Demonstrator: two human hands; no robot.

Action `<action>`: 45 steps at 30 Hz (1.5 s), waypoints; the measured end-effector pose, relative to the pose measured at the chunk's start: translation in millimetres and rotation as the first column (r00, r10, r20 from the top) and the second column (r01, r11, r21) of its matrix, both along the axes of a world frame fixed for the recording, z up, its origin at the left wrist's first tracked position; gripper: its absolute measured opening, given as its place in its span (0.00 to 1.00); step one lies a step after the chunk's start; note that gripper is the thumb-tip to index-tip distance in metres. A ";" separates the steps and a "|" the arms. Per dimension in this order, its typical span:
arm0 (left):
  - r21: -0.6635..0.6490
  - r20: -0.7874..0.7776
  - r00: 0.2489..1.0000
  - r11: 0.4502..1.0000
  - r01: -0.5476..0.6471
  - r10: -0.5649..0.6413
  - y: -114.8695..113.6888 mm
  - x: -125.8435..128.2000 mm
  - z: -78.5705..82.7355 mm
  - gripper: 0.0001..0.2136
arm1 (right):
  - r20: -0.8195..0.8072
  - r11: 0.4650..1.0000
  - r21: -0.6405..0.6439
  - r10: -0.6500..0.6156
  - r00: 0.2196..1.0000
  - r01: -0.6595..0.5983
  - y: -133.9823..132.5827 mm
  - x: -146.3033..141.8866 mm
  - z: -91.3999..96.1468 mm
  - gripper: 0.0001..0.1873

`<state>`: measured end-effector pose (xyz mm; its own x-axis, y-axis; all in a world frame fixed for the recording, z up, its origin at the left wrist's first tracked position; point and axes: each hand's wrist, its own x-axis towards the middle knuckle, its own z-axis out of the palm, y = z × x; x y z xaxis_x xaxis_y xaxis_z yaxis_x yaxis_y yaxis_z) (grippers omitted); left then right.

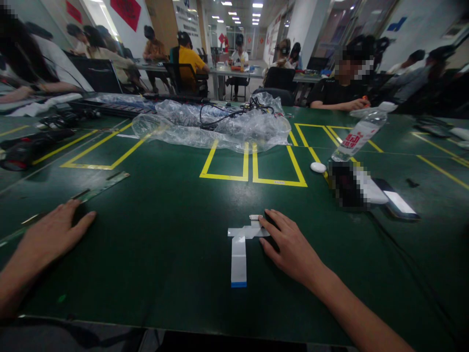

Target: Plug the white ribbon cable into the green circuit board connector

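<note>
A white flat ribbon cable with a blue-tipped end lies folded on the green table, its other end carrying a small connector. My right hand rests beside it, fingers spread, with fingertips touching the cable's upper right part. At the left, my left hand lies over a long narrow circuit board, its thumb stretched out. The hand covers the middle of the board, so I cannot see whether the fingers press on it.
Clear plastic wrap with black cables lies across the back. To the right stand a water bottle, a white round case and a phone. Black gear sits far left. Several people work at tables beyond.
</note>
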<state>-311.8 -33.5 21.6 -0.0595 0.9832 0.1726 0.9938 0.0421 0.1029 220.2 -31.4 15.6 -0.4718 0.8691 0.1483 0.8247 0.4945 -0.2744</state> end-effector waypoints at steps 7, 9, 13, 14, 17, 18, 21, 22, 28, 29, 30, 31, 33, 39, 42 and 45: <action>-0.126 0.063 0.949 0.941 0.314 -0.309 34.2 137.3 -8.0 0.29 | 0.022 1.000 -0.002 0.004 1.000 -0.004 -0.1 -0.3 2.1 0.28; -0.127 0.059 0.897 0.888 0.442 -0.438 41.7 188.9 -2.7 0.27 | 0.020 1.000 -0.004 0.004 1.000 -0.004 -0.3 -0.5 2.0 0.28; -0.131 0.085 0.780 0.769 0.626 -0.620 51.2 269.7 5.0 0.24 | 0.008 1.000 0.021 0.017 1.000 -0.017 0.1 -1.2 1.3 0.28; -0.124 0.095 0.752 0.742 0.659 -0.652 52.4 282.6 5.8 0.24 | 0.008 0.999 0.031 0.023 1.000 -0.023 0.3 -1.4 1.2 0.28; -0.092 0.121 0.694 0.688 0.720 -0.710 53.8 303.3 6.0 0.23 | 0.019 0.999 0.038 0.029 0.999 -0.030 1.1 -1.9 1.1 0.28; -0.080 0.132 0.684 0.680 0.729 -0.717 54.0 305.3 5.4 0.22 | 0.022 0.999 0.032 0.031 0.999 -0.032 1.3 -2.0 1.0 0.28; -0.030 0.193 0.662 0.670 0.742 -0.724 55.8 304.0 2.0 0.21 | 0.032 0.999 0.018 0.027 0.999 -0.028 1.6 -2.9 0.0 0.29; -0.008 0.223 0.654 0.670 0.743 -0.723 57.1 302.7 0.5 0.20 | 0.035 1.000 0.017 0.023 0.999 -0.024 1.5 -3.4 -0.4 0.29; 0.106 0.386 0.599 0.679 0.726 -0.701 66.1 297.6 -7.9 0.11 | 0.063 1.000 0.013 0.002 0.998 -0.003 1.1 -8.0 -0.7 0.31; 0.115 0.395 0.591 0.676 0.728 -0.703 67.0 296.9 -8.8 0.11 | 0.070 1.000 0.013 -0.002 0.998 0.001 1.2 -8.8 -0.3 0.31; 0.120 0.399 0.585 0.673 0.730 -0.706 67.6 296.4 -9.4 0.10 | 0.076 1.000 0.013 -0.007 0.997 0.006 1.4 -9.6 0.1 0.31; 0.124 0.399 0.582 0.671 0.731 -0.708 68.0 295.9 -9.9 0.10 | 0.082 1.000 0.012 -0.012 0.997 0.011 1.5 -10.3 0.5 0.31; 0.125 0.392 0.583 0.670 0.732 -0.711 68.3 295.6 -10.6 0.09 | 0.087 1.000 0.013 -0.018 0.996 0.017 1.8 -11.4 1.1 0.31; 0.134 0.360 0.600 0.676 0.725 -0.715 69.2 297.7 -11.6 0.07 | 0.083 0.999 0.023 -0.028 0.996 0.026 1.7 -12.8 -0.3 0.31; 0.131 0.365 0.600 0.677 0.724 -0.712 70.1 297.8 -12.4 0.07 | 0.080 0.999 0.035 -0.032 0.996 0.029 2.0 -13.3 -1.7 0.30; 0.132 0.376 0.592 0.673 0.727 -0.713 71.4 296.9 -13.0 0.07 | 0.082 0.999 0.042 -0.034 0.996 0.030 2.3 -14.1 -2.3 0.30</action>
<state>-14.9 37.9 8.5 0.6200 0.7381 0.2662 0.5831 -0.6604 0.4732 206.1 -29.1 13.3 -0.4558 0.8781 0.1452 0.8594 0.4767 -0.1848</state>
